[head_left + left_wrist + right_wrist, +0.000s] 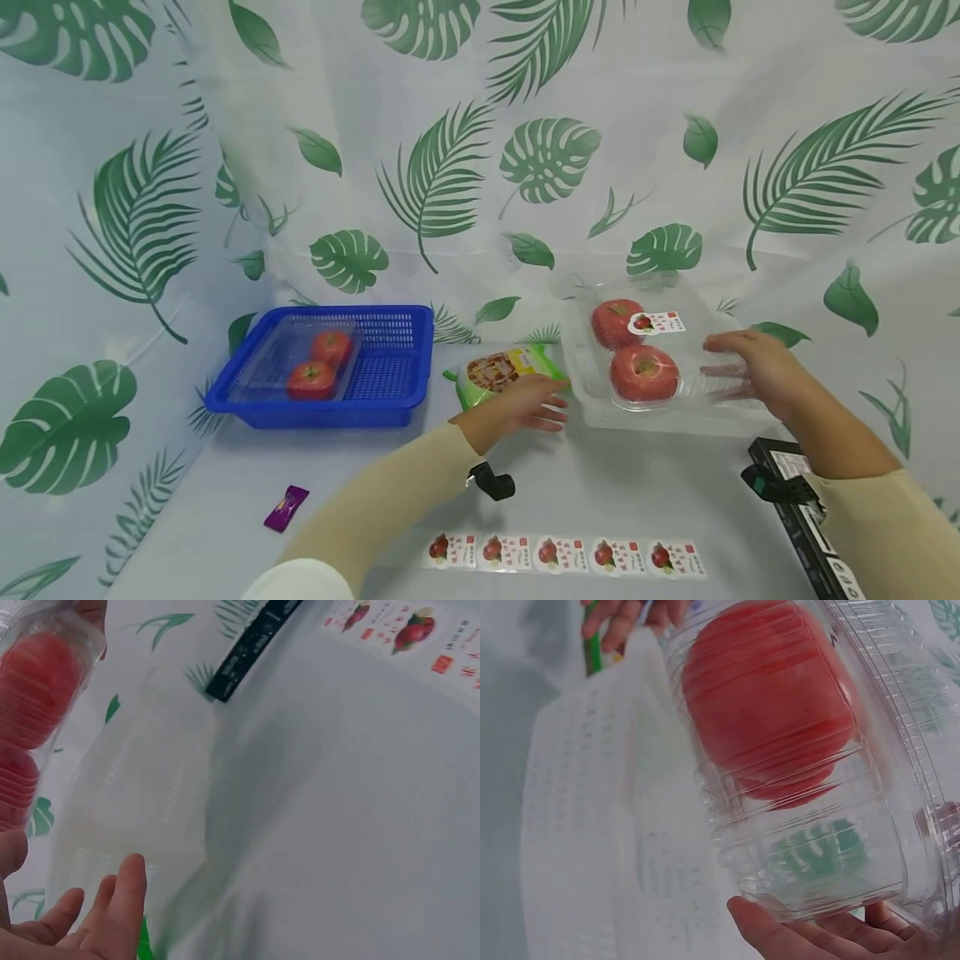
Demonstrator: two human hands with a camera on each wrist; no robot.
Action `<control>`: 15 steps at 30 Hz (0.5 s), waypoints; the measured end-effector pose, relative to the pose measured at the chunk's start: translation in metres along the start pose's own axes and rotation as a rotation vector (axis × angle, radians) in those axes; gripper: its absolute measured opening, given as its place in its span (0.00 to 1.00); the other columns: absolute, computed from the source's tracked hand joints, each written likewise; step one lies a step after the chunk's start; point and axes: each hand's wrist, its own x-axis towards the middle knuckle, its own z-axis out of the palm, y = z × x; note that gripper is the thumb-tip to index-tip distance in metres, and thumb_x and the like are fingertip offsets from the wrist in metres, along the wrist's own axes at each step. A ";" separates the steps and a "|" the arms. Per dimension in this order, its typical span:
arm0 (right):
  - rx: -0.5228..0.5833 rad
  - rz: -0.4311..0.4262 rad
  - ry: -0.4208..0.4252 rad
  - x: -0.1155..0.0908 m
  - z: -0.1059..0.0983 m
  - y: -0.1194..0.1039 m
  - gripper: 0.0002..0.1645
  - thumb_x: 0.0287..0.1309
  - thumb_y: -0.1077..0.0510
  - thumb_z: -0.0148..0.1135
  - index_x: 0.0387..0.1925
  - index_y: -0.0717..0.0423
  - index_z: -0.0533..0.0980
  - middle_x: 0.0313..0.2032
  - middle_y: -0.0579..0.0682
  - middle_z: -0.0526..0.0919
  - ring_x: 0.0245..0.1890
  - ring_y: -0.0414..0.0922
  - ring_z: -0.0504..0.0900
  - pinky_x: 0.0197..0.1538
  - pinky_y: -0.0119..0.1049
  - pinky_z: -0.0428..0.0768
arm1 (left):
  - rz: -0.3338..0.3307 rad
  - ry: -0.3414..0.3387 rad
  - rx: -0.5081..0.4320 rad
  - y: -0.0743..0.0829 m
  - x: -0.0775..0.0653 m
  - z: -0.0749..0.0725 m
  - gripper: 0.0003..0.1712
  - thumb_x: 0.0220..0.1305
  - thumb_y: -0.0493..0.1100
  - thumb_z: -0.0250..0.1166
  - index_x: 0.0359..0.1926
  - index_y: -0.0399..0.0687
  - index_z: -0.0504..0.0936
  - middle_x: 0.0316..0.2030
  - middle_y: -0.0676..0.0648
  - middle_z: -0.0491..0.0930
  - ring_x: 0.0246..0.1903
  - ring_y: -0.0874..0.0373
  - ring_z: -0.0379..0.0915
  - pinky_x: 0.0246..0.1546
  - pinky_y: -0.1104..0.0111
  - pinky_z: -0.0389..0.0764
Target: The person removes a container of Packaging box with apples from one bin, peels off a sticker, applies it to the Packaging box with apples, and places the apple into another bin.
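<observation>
My right hand [757,367] grips one end of a clear plastic fruit box [810,855], thumb on the near side and fingers beneath. Two red, apple-like fruits [645,372] sit inside, and a white sticker [657,322] is on its lid. The tilted box is over a white perforated basket [577,795]. My left hand [519,406] is at that basket's left side, its fingers spread and nothing in its grasp. Just behind the left hand lies a green-and-yellow snack packet [495,371], partly covered by it.
At the left, a blue basket [390,408] contains another clear box [258,367] with two red fruits. A purple wrapped sweet [287,508] lies nearer. A strip of fruit stickers [562,555] runs along the front. A black box [780,500] lies at the right, partly under my right forearm.
</observation>
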 end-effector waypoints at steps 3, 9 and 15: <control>-0.008 0.001 0.007 0.005 -0.011 0.006 0.43 0.73 0.40 0.43 0.69 0.73 0.50 0.67 0.73 0.50 0.41 0.35 0.81 0.44 0.49 0.83 | -0.016 0.002 -0.003 0.005 0.006 0.008 0.29 0.66 0.54 0.64 0.59 0.39 0.72 0.48 0.34 0.79 0.49 0.37 0.77 0.39 0.56 0.84; -0.027 -0.003 0.078 0.012 -0.034 0.019 0.47 0.73 0.39 0.43 0.68 0.76 0.46 0.64 0.72 0.55 0.36 0.31 0.80 0.42 0.46 0.84 | -0.024 0.008 -0.024 0.011 0.015 0.015 0.14 0.67 0.45 0.65 0.46 0.39 0.78 0.40 0.40 0.80 0.44 0.40 0.81 0.38 0.57 0.84; -0.026 0.038 0.156 0.015 -0.047 0.036 0.48 0.71 0.38 0.46 0.65 0.78 0.46 0.61 0.72 0.58 0.33 0.32 0.80 0.39 0.48 0.84 | -0.041 -0.011 -0.048 0.009 0.011 0.014 0.14 0.67 0.40 0.64 0.48 0.33 0.78 0.40 0.40 0.80 0.38 0.45 0.83 0.39 0.59 0.84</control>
